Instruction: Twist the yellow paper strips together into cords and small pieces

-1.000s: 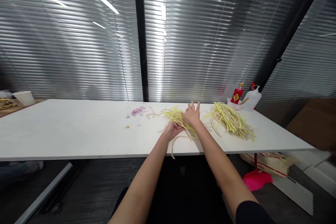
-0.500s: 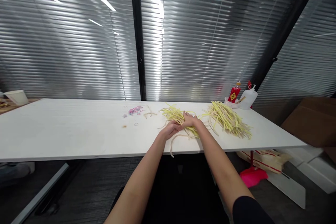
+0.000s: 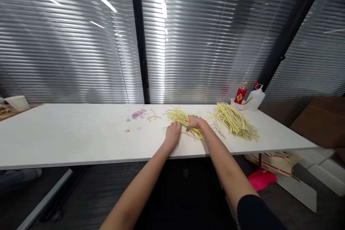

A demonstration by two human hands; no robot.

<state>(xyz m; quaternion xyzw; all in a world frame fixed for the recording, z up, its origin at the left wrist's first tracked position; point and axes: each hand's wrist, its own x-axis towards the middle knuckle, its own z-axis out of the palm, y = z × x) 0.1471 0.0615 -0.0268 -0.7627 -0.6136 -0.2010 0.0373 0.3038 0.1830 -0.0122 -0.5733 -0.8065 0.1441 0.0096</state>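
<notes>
A bundle of long, thin yellow and cream strands (image 3: 176,115) lies slanted on the white table in front of me. My right hand (image 3: 195,120) is closed over its middle from above, thumb on the near side. Just left of it, my left hand (image 3: 173,133) rests back up at the bundle's near edge, its fingers curled; whatever is under them is hidden. A loose cream strand (image 3: 188,134) sticks out to the right of my left hand. Further right lies a bigger pile of the same strands (image 3: 234,122).
Small pink and purple bands (image 3: 138,114) lie scattered left of the bundle, beside a few loose cream pieces (image 3: 153,116). A red bottle (image 3: 240,93) and a white squeeze bottle (image 3: 255,99) stand at the back right. A white cup (image 3: 18,103) is far left.
My left hand has drawn back from beside my right hand and turned back up, slightly left. The loose strand that hung towards the table's front edge no longer hangs there. My right hand stays on the bundle.
</notes>
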